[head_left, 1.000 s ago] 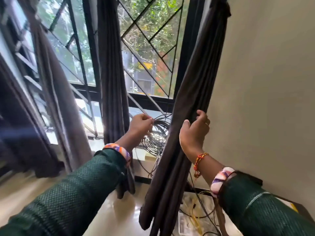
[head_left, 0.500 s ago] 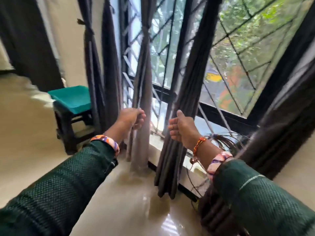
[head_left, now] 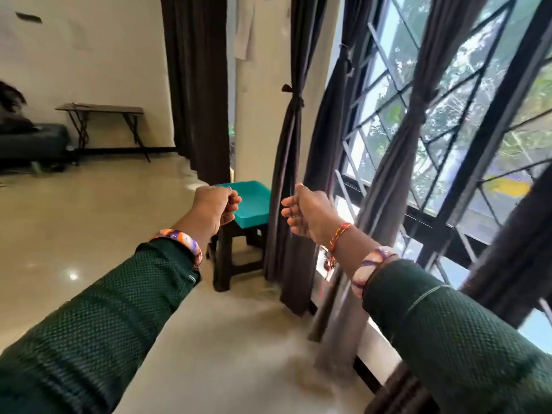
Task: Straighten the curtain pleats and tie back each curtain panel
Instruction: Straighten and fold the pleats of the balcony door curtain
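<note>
Curtain panels, dark brown, hang along the barred window (head_left: 466,121) on your right. One panel (head_left: 291,180) by the white wall is cinched with a tie (head_left: 295,100) partway up. A second panel (head_left: 397,162) in front of the bars is knotted at its middle. A third (head_left: 513,243) hangs at the far right, partly cut off.

Your left hand (head_left: 213,206): raised in open air, fingers loosely curled, clasping nothing. Your right hand (head_left: 307,212): likewise curled and empty, just in front of the tied panel but not touching it. Both hands sit near each other, apart.

Also present: teal-topped stool (head_left: 254,201) beyond your hands; glossy floor (head_left: 89,234); folding table (head_left: 101,110) at the far wall.
</note>
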